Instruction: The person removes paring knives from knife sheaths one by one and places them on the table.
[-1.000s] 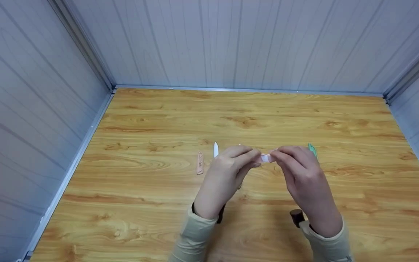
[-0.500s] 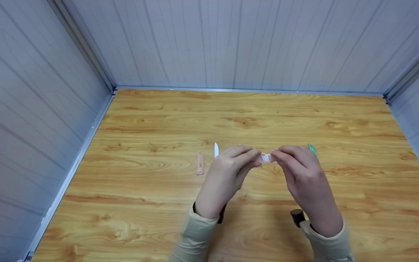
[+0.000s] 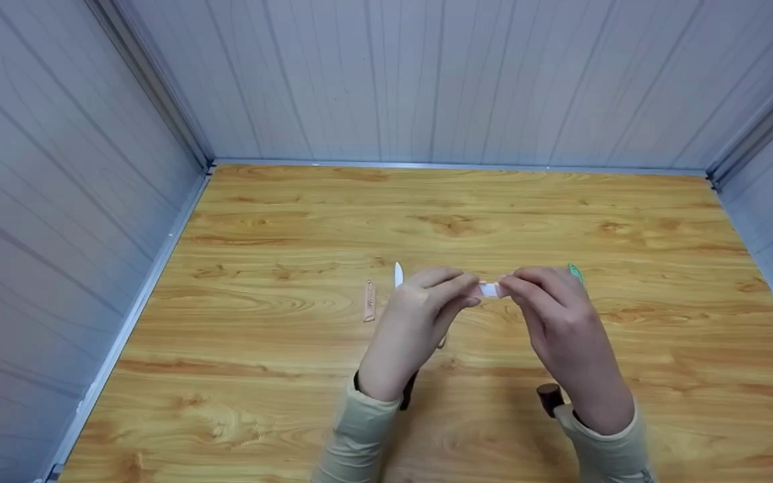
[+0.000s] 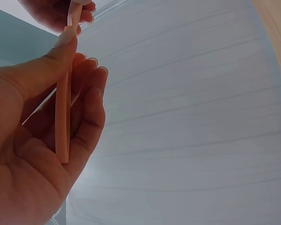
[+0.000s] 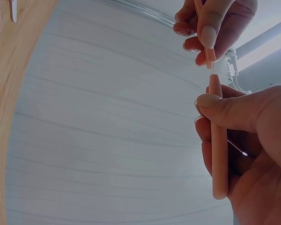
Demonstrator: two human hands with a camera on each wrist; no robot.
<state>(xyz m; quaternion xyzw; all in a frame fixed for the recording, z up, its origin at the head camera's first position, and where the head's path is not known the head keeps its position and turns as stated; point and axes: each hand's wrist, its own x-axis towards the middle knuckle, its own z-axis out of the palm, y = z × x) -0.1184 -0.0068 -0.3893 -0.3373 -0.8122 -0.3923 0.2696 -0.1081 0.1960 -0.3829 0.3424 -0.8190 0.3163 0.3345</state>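
My left hand (image 3: 417, 312) pinches a pink knife sheath (image 4: 63, 117), seen edge-on in the left wrist view, its end lying along the palm. Opposite it, my right hand (image 3: 564, 318) grips a small knife by its rounded pink handle (image 5: 219, 150), thumb on top. A short stretch of white blade (image 3: 489, 290) shows between the two hands; the rest of it is inside the sheath. Both hands are raised above the wooden table, fingertips close together.
A pink sheath (image 3: 369, 300) with lettering lies left of the hands. Beside it a white blade (image 3: 398, 275) sticks out from behind the left hand. A green piece (image 3: 576, 274) lies partly hidden behind the right hand. Pale panel walls (image 3: 400, 80) border the wooden table (image 3: 279, 382).
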